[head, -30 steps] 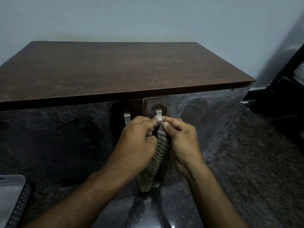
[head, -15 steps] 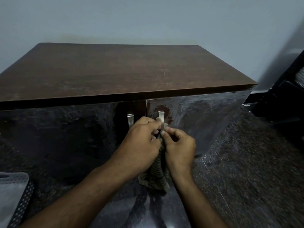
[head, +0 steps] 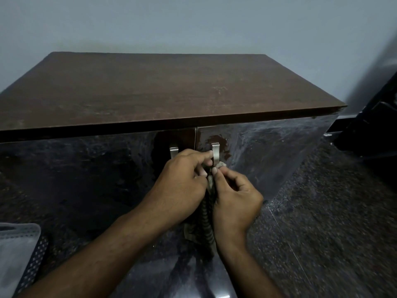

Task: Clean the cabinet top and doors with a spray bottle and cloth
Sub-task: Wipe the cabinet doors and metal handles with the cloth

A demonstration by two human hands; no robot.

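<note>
My hands have slid a bit lower on the door handle (head: 215, 152). My left hand (head: 182, 186) and right hand (head: 234, 196) both pinch the cloth (head: 206, 220) around it, by the cabinet (head: 150, 89) doors. If I tug hard, the door could swing open.

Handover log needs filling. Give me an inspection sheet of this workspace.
Surface: cabinet top brown, faint scuffs, nothing on it.
Job's things: striped cloth hangs at right handle; doors glossy, smeared; spray bottle not seen.
Clutter: grey perforated item at lower left.
Grippers: left hand and right hand both pinch the cloth at the right handle.
Cables: nothing seen.
Surroundings: plain wall, speckled floor, dark furniture on the right.
</note>
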